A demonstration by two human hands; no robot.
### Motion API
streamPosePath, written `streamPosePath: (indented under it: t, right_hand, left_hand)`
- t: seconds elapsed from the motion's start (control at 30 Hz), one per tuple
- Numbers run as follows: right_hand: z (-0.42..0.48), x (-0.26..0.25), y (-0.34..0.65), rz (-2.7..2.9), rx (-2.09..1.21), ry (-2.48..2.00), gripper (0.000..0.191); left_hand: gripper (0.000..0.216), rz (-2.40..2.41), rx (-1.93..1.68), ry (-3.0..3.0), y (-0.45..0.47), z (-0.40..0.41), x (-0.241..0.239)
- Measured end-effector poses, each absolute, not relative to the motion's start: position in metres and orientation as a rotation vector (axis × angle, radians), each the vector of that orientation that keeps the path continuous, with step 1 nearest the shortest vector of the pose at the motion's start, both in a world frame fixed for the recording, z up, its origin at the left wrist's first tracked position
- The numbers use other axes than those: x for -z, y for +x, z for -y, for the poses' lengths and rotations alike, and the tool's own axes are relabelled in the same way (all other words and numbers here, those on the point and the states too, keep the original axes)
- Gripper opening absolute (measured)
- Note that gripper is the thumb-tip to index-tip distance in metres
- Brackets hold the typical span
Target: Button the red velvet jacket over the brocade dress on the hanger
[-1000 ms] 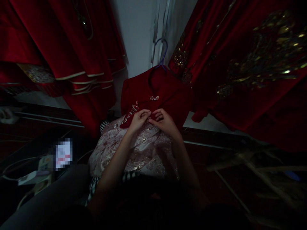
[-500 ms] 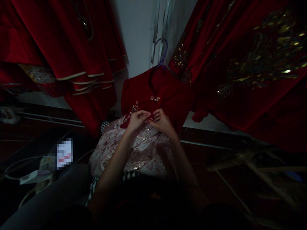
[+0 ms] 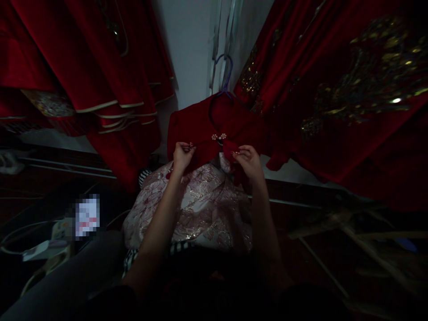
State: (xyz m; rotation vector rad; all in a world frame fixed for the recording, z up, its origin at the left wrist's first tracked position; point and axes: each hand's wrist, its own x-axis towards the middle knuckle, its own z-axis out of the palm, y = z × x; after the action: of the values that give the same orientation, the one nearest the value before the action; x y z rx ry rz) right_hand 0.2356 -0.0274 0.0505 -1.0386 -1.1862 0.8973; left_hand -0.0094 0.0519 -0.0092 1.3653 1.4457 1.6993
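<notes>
A short red jacket [image 3: 203, 154] hangs in front of me on a purple hanger [image 3: 228, 73]. A pearly flower-shaped clasp [image 3: 219, 137] joins its front at the neck; below that the two front edges stand apart. My left hand [image 3: 182, 157] is closed in a pinch on the jacket's left front, with a beaded ornament at its fingertips. On the other front edge my right hand [image 3: 249, 160] pinches the cloth beside a small pearly clasp part. A pale pink and gold brocade skirt [image 3: 200, 200] lies below the jacket, over my lap.
Red garments with pale piping [image 3: 113, 89] hang at the left, and a red dress with gold sequins [image 3: 377, 76] hangs at the right. White cables and a power strip [image 3: 60, 229] lie lower left beside a blurred-out bright screen [image 3: 87, 216]. Wooden bars [image 3: 368, 249] stand lower right.
My hands have parted from the jacket's middle, the left going left and the right going right. The lower front has spread open, showing a pale patch between the edges.
</notes>
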Motion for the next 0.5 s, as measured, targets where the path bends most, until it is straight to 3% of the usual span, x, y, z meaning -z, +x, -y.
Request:
streamPosePath:
  t: [0.23,0.3,0.5]
  right_hand:
    - [0.035,-0.08,0.272,1.017,-1.139,-0.936,0.031]
    - [0.038,-0.09,0.27,1.085,-1.167,-0.907,0.025]
    - [0.048,-0.115,0.257,1.309,-1.126,-0.95,0.028]
  left_hand:
    - [0.017,-1.354,-1.831,1.555,0.029,-0.014,0.0]
    - [0.017,-1.188,-1.713,1.646,0.049,0.003,-0.01]
    - [0.063,-0.551,-1.185,1.888,0.101,0.042,-0.026]
